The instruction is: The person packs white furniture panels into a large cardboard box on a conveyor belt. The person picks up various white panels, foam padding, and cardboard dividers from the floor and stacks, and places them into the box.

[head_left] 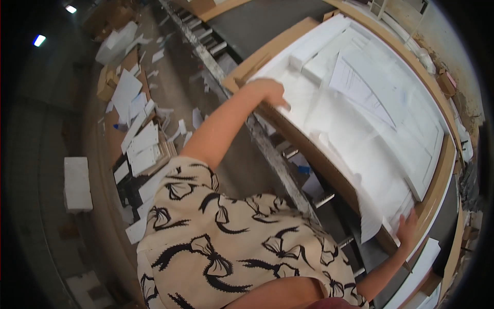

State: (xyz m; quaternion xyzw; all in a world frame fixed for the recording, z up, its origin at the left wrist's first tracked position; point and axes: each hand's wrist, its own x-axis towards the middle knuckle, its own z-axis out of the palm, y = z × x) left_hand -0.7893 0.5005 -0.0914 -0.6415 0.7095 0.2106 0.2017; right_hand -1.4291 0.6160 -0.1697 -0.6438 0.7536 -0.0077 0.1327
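White foam (373, 167) lies in the open box (318, 156) and hangs over its near side. The left hand (271, 92) bends at one corner; whether it pinches, I cannot tell. The right hand (407, 230) spreads its fingers near another. Best tuck loose foam in softly.

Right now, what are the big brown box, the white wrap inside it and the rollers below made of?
The box looks like cardboard: brown, mostly dull, with flat walls. The wrap seems thin foam or plastic: smooth, with floppy folds. The rollers are probably polished metal: they gleam.
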